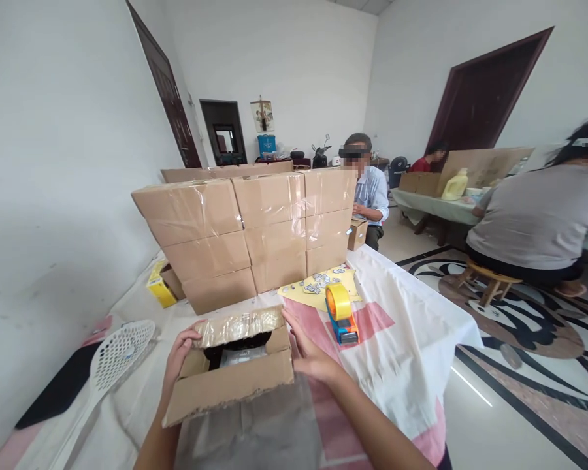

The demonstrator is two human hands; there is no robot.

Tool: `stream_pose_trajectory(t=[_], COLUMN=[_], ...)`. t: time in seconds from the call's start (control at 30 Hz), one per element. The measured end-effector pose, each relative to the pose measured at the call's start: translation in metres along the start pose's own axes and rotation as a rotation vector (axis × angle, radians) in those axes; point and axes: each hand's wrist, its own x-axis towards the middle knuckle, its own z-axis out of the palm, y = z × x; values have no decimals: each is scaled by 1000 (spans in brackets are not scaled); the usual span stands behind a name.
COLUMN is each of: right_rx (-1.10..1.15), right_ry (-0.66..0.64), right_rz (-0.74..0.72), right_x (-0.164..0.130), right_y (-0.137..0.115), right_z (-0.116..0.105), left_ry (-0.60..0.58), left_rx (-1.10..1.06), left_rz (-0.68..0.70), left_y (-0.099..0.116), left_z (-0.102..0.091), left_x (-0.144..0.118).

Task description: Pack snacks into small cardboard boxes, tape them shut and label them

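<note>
Cardboard box [230, 372] at the near edge of the bench [411, 339], flaps half open, something dark and a clear packet inside. Left hand [179, 356] clamped on the box's left side, fingers curled over the taped flap. Right hand [306, 349] pressed flat against the right side, fingers extended (holding, not wrapped). Just beyond, a stack of sealed cartons [245, 232]. Right of the box, a tape dispenser [342, 313] beside a yellow sheet [318, 290]. Left, a white perforated scoop [112, 365].
</note>
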Motion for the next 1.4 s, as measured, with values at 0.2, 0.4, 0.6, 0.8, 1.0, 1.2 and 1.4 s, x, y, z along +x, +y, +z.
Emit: stream_pose_trajectory(t=[0.2,0.4,0.6,0.8,1.0,1.2,1.4], right_rx=[80,301,225,14,-359,-477,-465], right_ry=[210,409,363,288,187,143,355], right_rz=[7,153,130,18,18,183,-35], right_x=[9,15,16,18,20,23,1], right_y=[-25,-47,-37,-14,-24,-37,-32], right_z=[0,4,-1,-11,-29,-40,-70], left_ry=[326,252,173,154,-49,-92,51], left_rx=[-572,-655,-450,-334,150,734,806], left_rz=[-98,-90,-97,-88,-101,220,423], left_y=[13,36,51,50,85,134,132], left_z=[41,47,34,42,15,48,72], left_x=[-11,-35,-33,-31,-19,-2,-20])
